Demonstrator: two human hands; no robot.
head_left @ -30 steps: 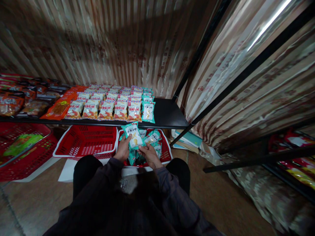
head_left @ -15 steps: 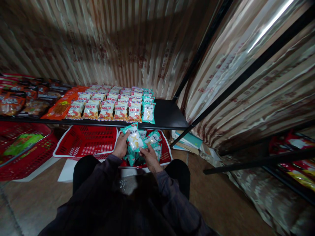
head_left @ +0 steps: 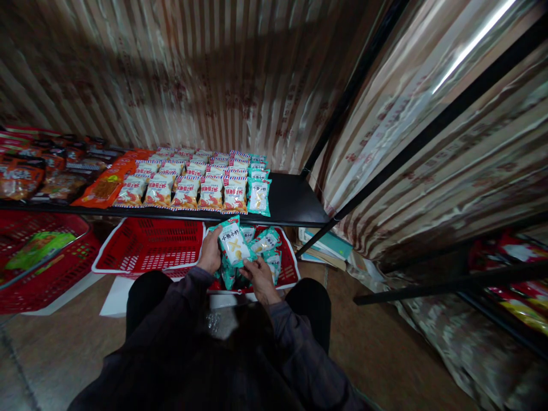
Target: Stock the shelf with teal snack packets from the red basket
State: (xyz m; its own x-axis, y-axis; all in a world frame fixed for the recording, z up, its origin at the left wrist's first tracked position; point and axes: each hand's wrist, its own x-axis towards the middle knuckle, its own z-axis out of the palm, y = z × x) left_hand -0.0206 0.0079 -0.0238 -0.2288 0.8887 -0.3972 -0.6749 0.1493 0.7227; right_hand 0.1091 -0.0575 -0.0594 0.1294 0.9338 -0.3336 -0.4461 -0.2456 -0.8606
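Between my two hands is a teal and white snack bag, tilted with its printed front up. My left hand grips its left edge, fingers closed. At the lower right corner, my right hand pinches the bag. Under it, a red basket with a white rim holds several more teal snack bags. On the black shelf above, a column of matching teal bags stands at the right end of rows of white and orange snack bags.
Left of my basket sits another red basket, and farther left one with a green packet. Orange packets lie along the shelf's left. A black metal post slants at the right, near books on the floor.
The held teal bag has shifted slightly left and turned a little in my hands. Both hands keep hold of it, and the shelf rows look the same.
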